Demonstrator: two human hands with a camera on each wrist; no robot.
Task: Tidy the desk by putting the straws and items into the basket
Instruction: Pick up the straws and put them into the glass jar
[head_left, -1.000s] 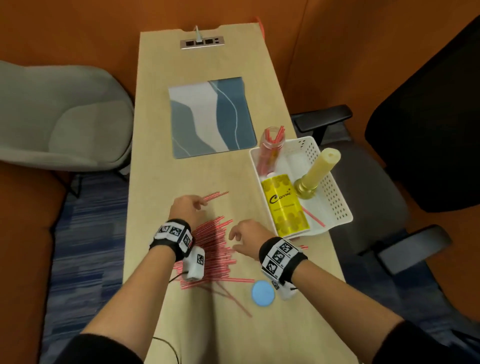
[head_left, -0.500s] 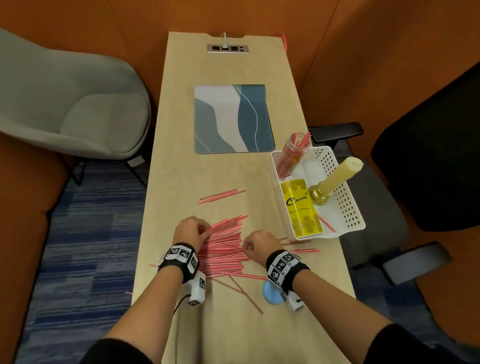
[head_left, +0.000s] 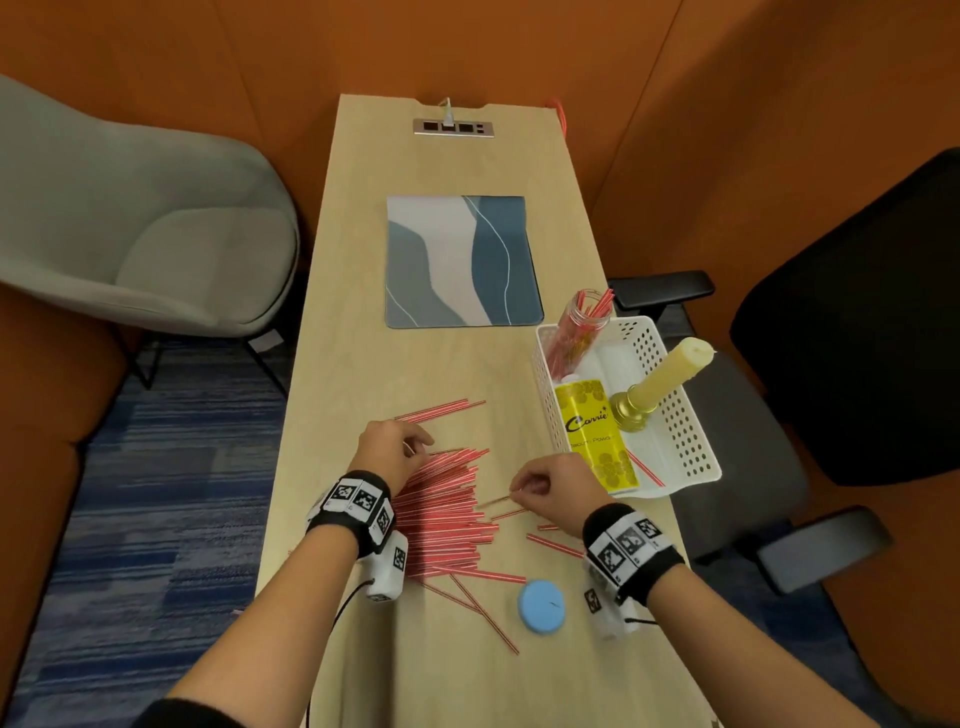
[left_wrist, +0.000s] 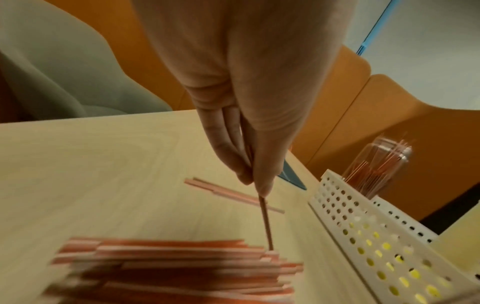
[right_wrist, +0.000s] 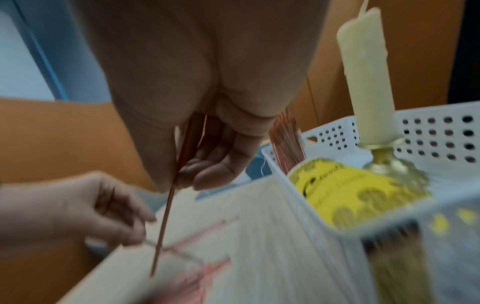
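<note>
Desk (head_left: 363, 364), head view, clock directions taken from its centre.

- Straw pile (head_left: 447, 514): red-and-white straws heaped flat at about 6 o'clock, between your wrists; a few strays lie further toward 6, a small group toward the centre.
- Your left hand (head_left: 389, 452): at 7 o'clock, fingers closed in a pinch on one straw (left_wrist: 266, 222), whose lower end touches the pile.
- Your right hand (head_left: 550, 493): at 5 o'clock, thumb and fingers pinched on a thin straw (right_wrist: 165, 222) (more strands show inside the palm; the count is unclear).
- Basket (head_left: 675, 415): white, perforated, at 3 o'clock on the desk's edge. It holds a clear jar of straws (head_left: 576, 332), a yellow packet (head_left: 595, 436) and a candle (head_left: 670, 374) in a brass holder.
- Blue disc (head_left: 540, 605): at 5 o'clock, near your right wrist.
- Patterned mat (head_left: 462, 260): at 12 o'clock.
</note>
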